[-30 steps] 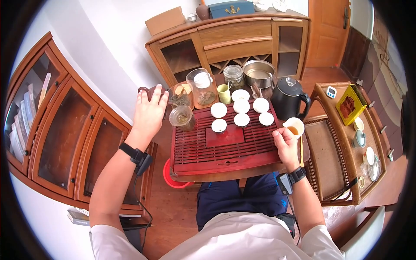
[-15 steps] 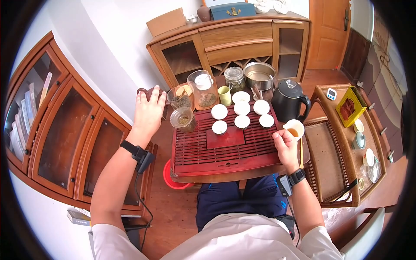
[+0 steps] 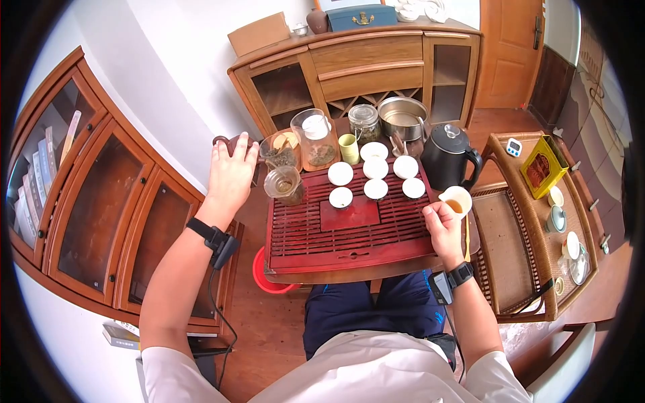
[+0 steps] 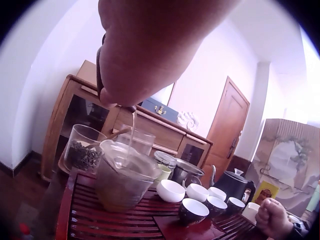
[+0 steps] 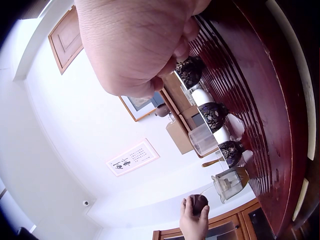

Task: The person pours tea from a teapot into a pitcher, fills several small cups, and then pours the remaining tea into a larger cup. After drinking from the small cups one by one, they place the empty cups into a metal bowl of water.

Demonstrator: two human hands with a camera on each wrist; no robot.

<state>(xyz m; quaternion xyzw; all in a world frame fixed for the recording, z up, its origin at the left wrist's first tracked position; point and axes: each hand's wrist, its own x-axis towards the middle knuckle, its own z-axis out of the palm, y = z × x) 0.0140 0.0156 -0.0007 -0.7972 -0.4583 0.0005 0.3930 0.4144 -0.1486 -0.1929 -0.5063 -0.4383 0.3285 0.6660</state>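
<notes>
My left hand (image 3: 228, 178) grips a small brown teapot (image 5: 200, 202) from above, fingers spread over it. In the left wrist view, a thin stream runs from its spout into a glass pitcher (image 4: 120, 185) at the tray's left end. My right hand (image 3: 443, 230), at the tray's right edge, holds a white pitcher (image 3: 465, 196) with amber liquid inside. Between the hands, several small cups (image 3: 375, 189), white inside, stand on the red slatted tea tray (image 3: 349, 260). In the right wrist view, the right hand (image 5: 140, 50) hides its pitcher.
Behind the tray stand a glass jar of leaves (image 3: 363, 124), a green cup (image 3: 349, 148), a metal bowl (image 3: 402, 117) and a black kettle (image 3: 449, 156). A wicker cart (image 3: 497, 228) is at the right, a red basin (image 3: 269, 279) below the tray's left corner.
</notes>
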